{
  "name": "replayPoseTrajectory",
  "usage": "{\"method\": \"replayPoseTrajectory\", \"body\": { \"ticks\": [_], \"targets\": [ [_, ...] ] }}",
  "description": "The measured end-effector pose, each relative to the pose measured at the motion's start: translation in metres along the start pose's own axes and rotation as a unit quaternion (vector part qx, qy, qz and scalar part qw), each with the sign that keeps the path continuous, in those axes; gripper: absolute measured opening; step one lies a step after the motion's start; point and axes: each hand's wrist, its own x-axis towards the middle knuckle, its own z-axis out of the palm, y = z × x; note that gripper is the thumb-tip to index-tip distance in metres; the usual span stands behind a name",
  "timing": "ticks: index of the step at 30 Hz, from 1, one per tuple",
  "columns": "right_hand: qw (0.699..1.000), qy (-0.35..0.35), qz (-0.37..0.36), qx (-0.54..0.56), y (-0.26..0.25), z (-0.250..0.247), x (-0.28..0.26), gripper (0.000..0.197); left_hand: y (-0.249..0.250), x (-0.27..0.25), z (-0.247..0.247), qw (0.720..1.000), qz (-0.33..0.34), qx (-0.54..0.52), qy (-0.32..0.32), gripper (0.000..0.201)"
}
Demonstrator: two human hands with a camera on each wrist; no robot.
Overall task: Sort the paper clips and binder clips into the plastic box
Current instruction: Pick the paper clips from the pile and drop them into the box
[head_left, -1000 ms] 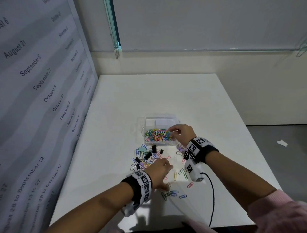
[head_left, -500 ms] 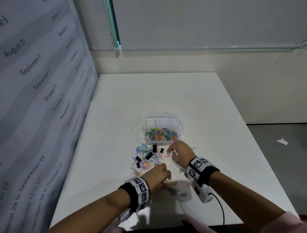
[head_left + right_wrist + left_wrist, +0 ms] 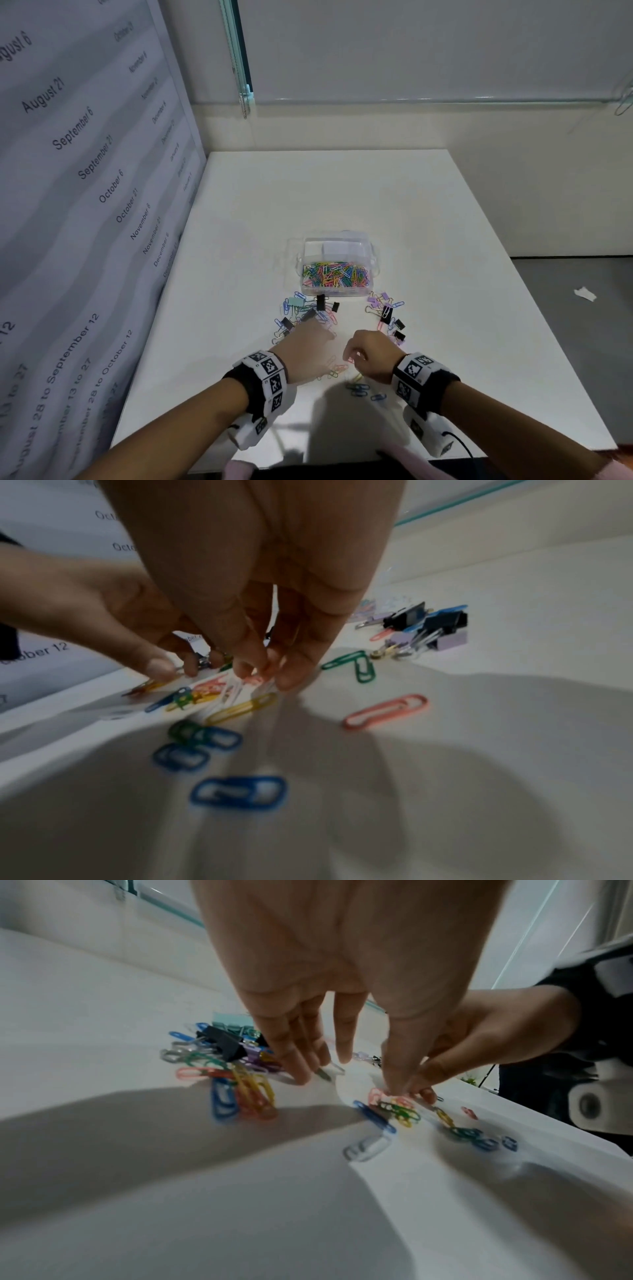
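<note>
The task looks roughly half done, judging by how things lie: the clear plastic box [image 3: 339, 267], sitting at the centre of the head view on the white table [image 3: 342, 192], already holds a dense bed of coloured paper clips [image 3: 335, 274] in its near compartment, while the far compartments show only pale bottom. No binder clip is visible in the box. Still loose are two scatters just below the box: one at centre left with black binder clips [image 3: 320, 302] and a mint one [image 3: 296, 301], one at centre right with lilac and black binder clips [image 3: 387, 313], plus a small spread of paper clips [image 3: 358, 389] lower down between the wrists. The left hand [image 3: 308, 349] reaches down with fingers straight, tips on the table among the clips, gripping nothing that I can see. The right hand [image 3: 371, 354] has its fingertips [image 3: 287, 677] drawn together, pinching at pink paper clips [image 3: 253, 680]; blur hides whether any has left the surface. The paper clips are thin bent wire loops with a glossy coloured coating; the binder clips are folded sheet-metal wedges with wire handles; the box is rigid and transparent; the table is smooth and matte.
</note>
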Motion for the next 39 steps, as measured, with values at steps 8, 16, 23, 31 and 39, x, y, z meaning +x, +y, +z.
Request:
{"method": "replayPoseTrajectory", "body": {
  "ticks": [8,16,23,31,39],
  "targets": [
    [1.0,-0.012,0.005,-0.029,0.021,-0.02,-0.025,0.042,-0.01,-0.02,-0.009,0.994,-0.023,0.034,-0.101,0.079],
    [0.997,-0.059,0.025,-0.043,0.016,0.002,-0.025,0.071,-0.001,-0.015,-0.001,0.995,-0.025,0.003,-0.096,0.053],
    [0.999,0.002,0.037,0.04,-0.004,0.015,-0.006,0.064,0.021,0.001,0.015,0.996,-0.049,-0.079,-0.017,0.038],
    [0.998,0.024,0.022,0.052,-0.012,0.016,0.007,0.024,0.016,-0.009,0.018,0.992,-0.041,-0.111,0.034,0.048],
    [0.996,0.036,0.046,0.064,-0.013,-0.01,0.011,0.015,0.015,-0.003,0.021,0.996,-0.087,-0.021,0.014,0.063]
  ]
}}
